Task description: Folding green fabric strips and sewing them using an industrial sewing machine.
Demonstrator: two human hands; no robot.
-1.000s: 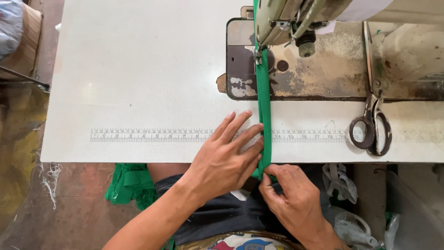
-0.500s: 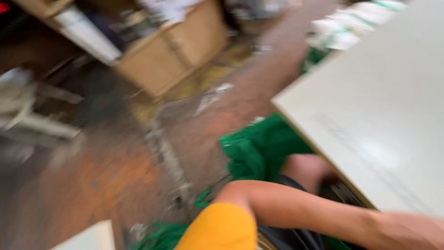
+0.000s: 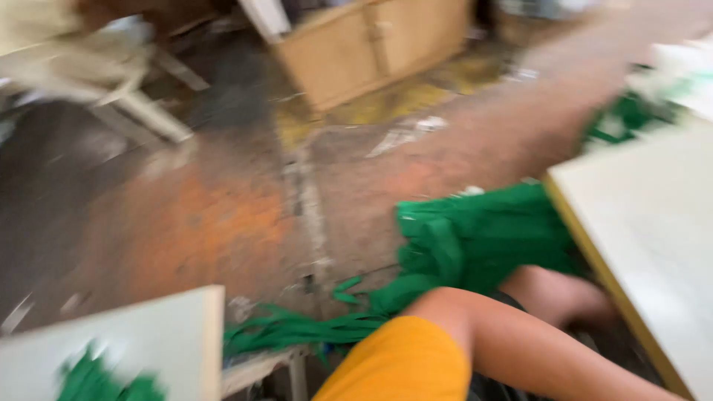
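An arm in an orange sleeve (image 3: 401,367) crosses the bottom; both hands and their fingers lie out of view. One heap of green fabric (image 3: 475,241) lies on the floor beside the white counter (image 3: 653,245). Farther off stands one blurred wooden cabinet (image 3: 371,44), contents indiscernible.

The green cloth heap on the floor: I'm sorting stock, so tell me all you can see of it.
The green cloth heap is soft, crumpled fabric, bright green and blurred by motion. It lies bunched on the worn reddish floor beside the white table's edge, and narrow green strips trail left from it. A bare arm crosses in front.
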